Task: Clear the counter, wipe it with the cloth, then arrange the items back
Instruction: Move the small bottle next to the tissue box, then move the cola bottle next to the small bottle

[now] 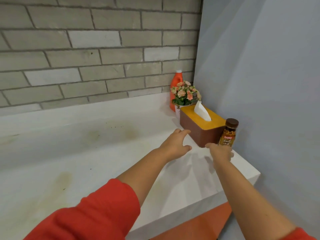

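A brown tissue box (pixel 200 129) with a yellow lid and a white tissue sticking up stands on the white counter (pixel 86 153) near the right wall. My left hand (pixel 174 144) hovers just left of the box, fingers spread and holding nothing. My right hand (pixel 220 153) is at the foot of a small brown-capped jar (pixel 228 133) beside the box's near corner; whether its fingers grip the jar is not visible. Behind the box stand a pot of pink flowers (pixel 185 94) and an orange bottle (pixel 174 84) in the corner.
The counter carries yellowish stains (pixel 64 179) and dark specks (pixel 114 126). A grey brick wall runs along the back and a pale blue wall (pixel 259 84) closes the right side. The counter's front corner (pixel 258 174) lies close to the jar, with an orange floor below.
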Demonstrator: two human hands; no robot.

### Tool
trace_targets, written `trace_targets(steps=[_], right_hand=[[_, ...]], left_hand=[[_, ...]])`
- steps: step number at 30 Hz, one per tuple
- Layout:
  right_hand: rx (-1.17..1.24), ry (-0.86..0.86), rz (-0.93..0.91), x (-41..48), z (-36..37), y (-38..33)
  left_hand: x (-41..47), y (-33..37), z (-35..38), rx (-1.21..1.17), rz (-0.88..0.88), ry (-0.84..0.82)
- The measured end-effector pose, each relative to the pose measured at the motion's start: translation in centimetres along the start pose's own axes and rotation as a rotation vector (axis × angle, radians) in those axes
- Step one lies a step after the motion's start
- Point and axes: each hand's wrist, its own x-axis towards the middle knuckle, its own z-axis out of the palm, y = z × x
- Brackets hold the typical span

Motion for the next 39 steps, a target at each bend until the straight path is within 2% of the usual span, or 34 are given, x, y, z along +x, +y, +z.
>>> trace_targets(steps=[4, 11, 15, 27, 39], right_hand=[[0.019, -0.178, -0.003, -5.4, 3.3, -0.3], [-0.035, -0.645, -0.245, -18.2, 10.2, 0.2], [-0.12, -0.832, -0.313, -26.1, 13.6, 1.0], [-0.275, -1.13, -0.513, -43.7, 22.2, 4.6], [-0.406, -1.276, -0.63, -47.4, 32.4, 3.1]], left_hand=[[-3.4, -2.8, -2.6, -0.01, -0.027, 0.061], [-13.4, -10.8, -8.5, -0.009, -0.203, 0.17], [-20.1, -15.3, -12.1, 0.023, -0.296, 0.243], [-37.6, -25.7, -19.3, 0.089, -0.578, 0.374], [-39.6, -35.4, -23.8, 0.189, -0.79, 0.431]])
